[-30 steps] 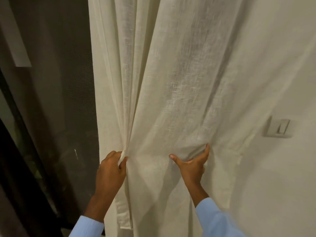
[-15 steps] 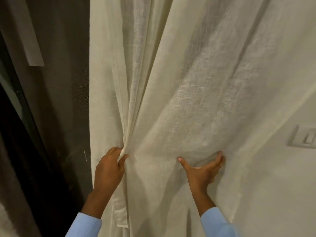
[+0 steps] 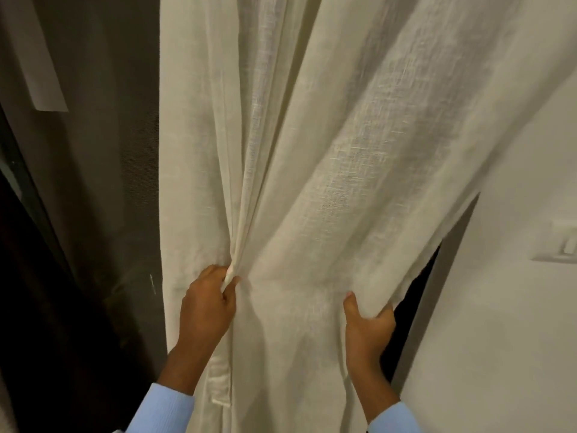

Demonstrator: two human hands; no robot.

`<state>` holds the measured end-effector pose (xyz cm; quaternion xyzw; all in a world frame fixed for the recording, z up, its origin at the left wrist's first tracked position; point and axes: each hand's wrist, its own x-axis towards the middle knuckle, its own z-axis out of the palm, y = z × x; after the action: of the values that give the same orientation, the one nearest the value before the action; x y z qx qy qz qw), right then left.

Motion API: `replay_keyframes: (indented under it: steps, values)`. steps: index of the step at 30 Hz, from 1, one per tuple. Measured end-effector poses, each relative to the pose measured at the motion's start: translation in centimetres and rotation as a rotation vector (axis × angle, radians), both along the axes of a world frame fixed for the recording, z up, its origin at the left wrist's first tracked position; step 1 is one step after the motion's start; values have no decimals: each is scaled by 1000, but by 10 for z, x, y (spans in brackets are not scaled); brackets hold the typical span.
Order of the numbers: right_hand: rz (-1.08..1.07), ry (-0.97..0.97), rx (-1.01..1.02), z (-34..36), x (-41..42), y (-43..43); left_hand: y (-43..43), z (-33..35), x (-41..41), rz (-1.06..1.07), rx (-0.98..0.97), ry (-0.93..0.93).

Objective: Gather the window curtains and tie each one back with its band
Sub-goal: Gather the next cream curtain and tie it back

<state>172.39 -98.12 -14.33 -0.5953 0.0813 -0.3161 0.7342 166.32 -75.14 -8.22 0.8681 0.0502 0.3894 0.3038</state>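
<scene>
Now, left hand (image 3: 207, 310) pinches a gathered fold of the cream curtain (image 3: 327, 151), right hand (image 3: 368, 329) clutches its right edge, both grips clenched on cloth. Dark window (image 3: 109, 182) at left; white wall (image 3: 499, 323) and a half-cut-off switch (image 3: 562, 245) at right. Strip (image 3: 221, 385) hanging below: band or hem, can't tell.

Head-worn wide-angle camera, the one view, looks forward and slightly down at a cream curtain (image 3: 359, 145) from close range

The lens sits at the person's head, near enough that the fabric fills most of the frame from top to bottom; the left hand (image 3: 207, 307) and right hand (image 3: 368, 326) enter from the lower edge on blue sleeves (image 3: 162, 407), both gripping the cloth in the lower third. A dark panel (image 3: 78, 214) runs down the left side and a white wall (image 3: 499, 307) with a switch (image 3: 562, 245) closes off the right
</scene>
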Motion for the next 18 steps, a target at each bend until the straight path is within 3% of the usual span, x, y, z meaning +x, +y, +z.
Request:
replay_keyframes:
  steps: [15,18]
  values:
    - [-199,-331,-74,18,-97,7,-59,-3,9,-155,24,84]
    - [-262,-468,-280,21,-112,9,-65,0,15,-167,36,129]
